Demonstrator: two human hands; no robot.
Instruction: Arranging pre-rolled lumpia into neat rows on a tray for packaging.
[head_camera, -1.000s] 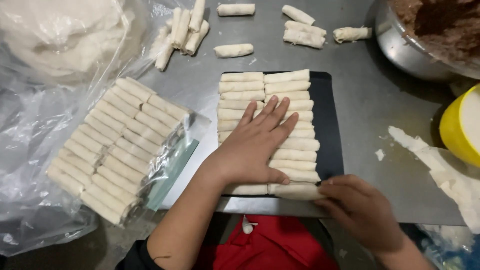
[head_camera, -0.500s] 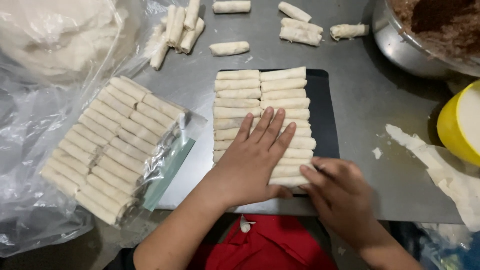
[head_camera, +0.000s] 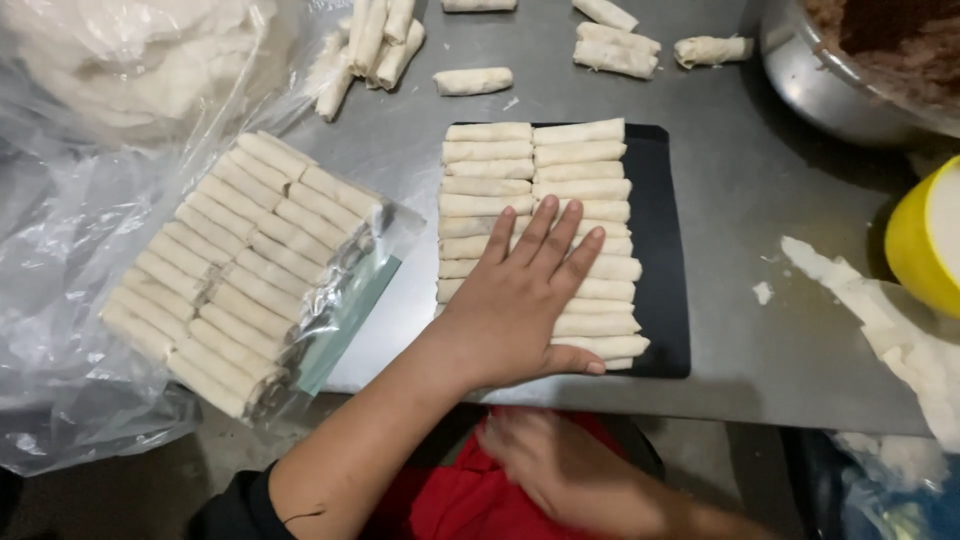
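Since half a second ago our right hand (head_camera: 570, 470) has left the near edge of the black tray (head_camera: 660, 250) and dropped below the table edge, where it now lies blurred over the red cloth (head_camera: 470, 500) in our lap; we cannot tell how its fingers are set. Our left hand (head_camera: 520, 300) stays flat on the rolls (head_camera: 540, 170) on the tray, fingers spread wide and pressing down, thumb stretched along the nearest roll, gripping nothing. Those rolls lie in two columns on the tray, each with its long axis running left to right across the tray, stacked side by side from the far edge to the near one. Left of the tray sits a clear bag of packed rolls (head_camera: 240, 270), its rows turned diagonally. Beyond the tray's far edge, loose rolls (head_camera: 610, 45) lie scattered on the steel table (head_camera: 780, 330). Far right of the tray stands a metal bowl of brown filling (head_camera: 860, 50), with a yellow container (head_camera: 925, 245) and torn wrapper scraps (head_camera: 880, 320) nearer us. Far left of the tray, wrappers in plastic (head_camera: 110, 60) are heaped. Nothing lies between our left hand and the rolls.
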